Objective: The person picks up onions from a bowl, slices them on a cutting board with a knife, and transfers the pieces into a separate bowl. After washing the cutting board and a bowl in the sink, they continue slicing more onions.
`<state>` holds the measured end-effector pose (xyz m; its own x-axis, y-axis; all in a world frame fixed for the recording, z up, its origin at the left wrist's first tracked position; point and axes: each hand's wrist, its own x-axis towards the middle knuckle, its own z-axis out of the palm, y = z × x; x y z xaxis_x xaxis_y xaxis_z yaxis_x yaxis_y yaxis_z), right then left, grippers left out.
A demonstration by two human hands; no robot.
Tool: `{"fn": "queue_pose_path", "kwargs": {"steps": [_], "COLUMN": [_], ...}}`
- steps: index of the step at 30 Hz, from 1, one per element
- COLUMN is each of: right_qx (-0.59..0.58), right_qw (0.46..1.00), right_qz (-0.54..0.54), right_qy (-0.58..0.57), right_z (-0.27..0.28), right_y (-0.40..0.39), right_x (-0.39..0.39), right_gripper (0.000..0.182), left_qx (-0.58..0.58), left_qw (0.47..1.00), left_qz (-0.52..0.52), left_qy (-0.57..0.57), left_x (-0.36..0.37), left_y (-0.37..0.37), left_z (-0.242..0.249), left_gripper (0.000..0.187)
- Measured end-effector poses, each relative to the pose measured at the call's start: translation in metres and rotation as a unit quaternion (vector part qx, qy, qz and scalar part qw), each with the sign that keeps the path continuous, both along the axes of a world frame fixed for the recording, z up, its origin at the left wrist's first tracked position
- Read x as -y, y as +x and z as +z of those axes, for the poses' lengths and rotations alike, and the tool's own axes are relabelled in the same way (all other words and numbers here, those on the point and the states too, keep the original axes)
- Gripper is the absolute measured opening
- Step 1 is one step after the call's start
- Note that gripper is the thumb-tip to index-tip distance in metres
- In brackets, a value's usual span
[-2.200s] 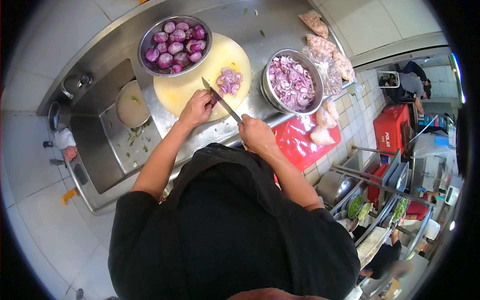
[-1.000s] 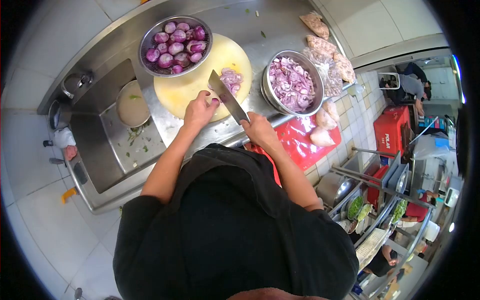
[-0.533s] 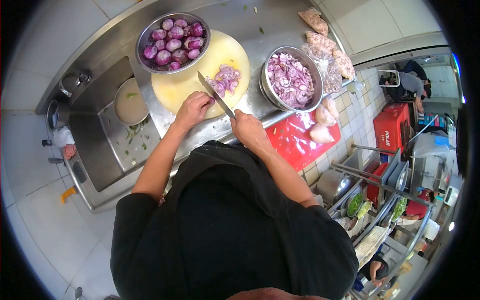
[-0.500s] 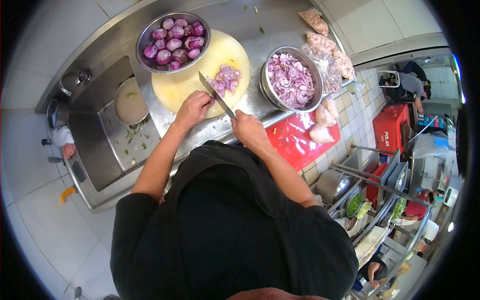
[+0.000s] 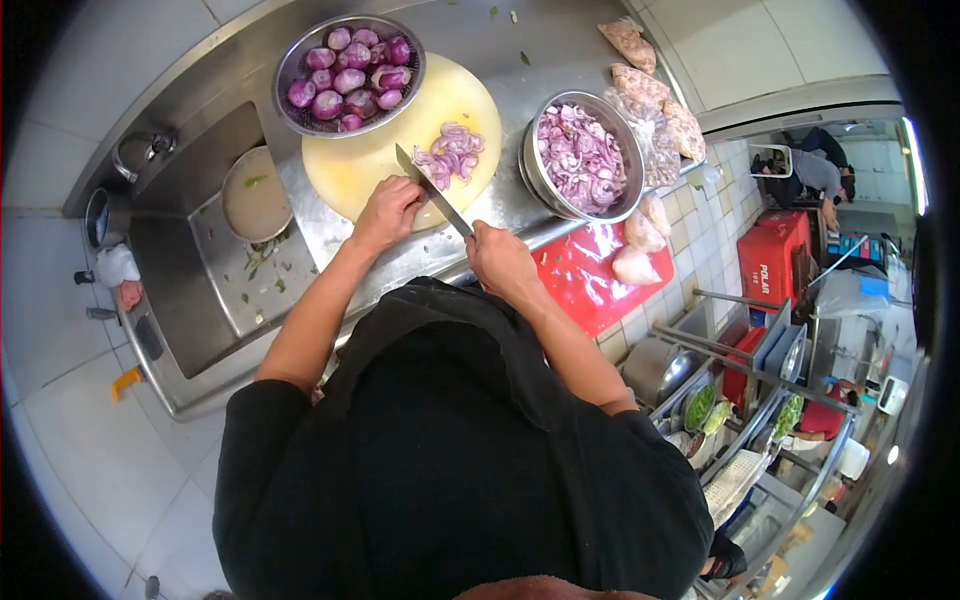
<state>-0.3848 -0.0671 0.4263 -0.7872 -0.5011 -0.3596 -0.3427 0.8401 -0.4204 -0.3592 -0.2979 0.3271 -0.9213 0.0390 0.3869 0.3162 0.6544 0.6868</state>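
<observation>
My right hand (image 5: 500, 258) grips the handle of a knife (image 5: 437, 197), its blade slanting up and left over the round yellowish cutting board (image 5: 335, 190). Beside the blade, my left hand (image 5: 391, 210) is closed at the board's near edge, fingers curled around a piece of red onion that they mostly hide. Sliced onion (image 5: 452, 152) lies loose on the board, just beyond the blade. A colander (image 5: 283, 112) of whole peeled red onions overlaps the board's far left edge. To the right stands a metal bowl (image 5: 532, 170) heaped with sliced onion.
At left is a steel sink (image 5: 200, 300) holding a pot (image 5: 230, 205) of cloudy liquid. Filled plastic bags (image 5: 655, 90) line the counter's right end. Below are a red surface (image 5: 590, 285) with pale bags and a metal rack (image 5: 740, 350). A co-worker (image 5: 820, 175) is at far right.
The purple onion piece visible at my left fingertips is now mostly hidden. Both hands and the knife keep nearly the same place; the whole view has shifted slightly.
</observation>
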Motion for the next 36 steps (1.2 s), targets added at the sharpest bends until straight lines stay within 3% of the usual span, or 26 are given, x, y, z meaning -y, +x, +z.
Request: {"fn": "queue_pose_path", "kwargs": {"steps": [11,14,17,20,23,29,36], "right_qx": [-0.006,-0.005,-0.002,0.0,0.009,0.003,0.032], "right_qw": [1.0,1.0,1.0,1.0,1.0,1.0,0.999], "right_qz": [-0.011,0.006,-0.006,0.004,0.003,0.01,0.007], "right_qy": [-0.015,-0.01,-0.007,0.006,0.02,0.007,0.013], "right_z": [0.018,0.0,0.022,-0.005,0.021,-0.005,0.028], "right_y": [0.003,0.0,0.004,0.003,0.003,0.001,0.004], "right_x": [0.002,-0.001,0.0,-0.002,0.0,0.0,-0.006], "right_gripper": [0.021,0.022,0.022,0.023,0.023,0.023,0.023], "left_qx": [-0.019,-0.02,-0.022,-0.02,-0.016,-0.035,-0.034], "left_qw": [0.999,0.999,0.998,0.998,0.998,0.996,0.994], "left_qz": [0.031,0.037,0.052,0.054,0.06,0.077,0.087], "left_qy": [0.022,0.024,0.033,0.03,0.026,0.039,0.056], "left_x": [-0.001,-0.003,-0.002,-0.004,-0.002,-0.005,-0.007], "left_y": [0.003,0.001,0.006,0.006,0.006,0.007,0.012], "left_z": [-0.007,-0.007,-0.008,-0.013,-0.013,-0.008,-0.015], "left_gripper": [0.011,0.011,0.012,0.012,0.012,0.01,0.009]}}
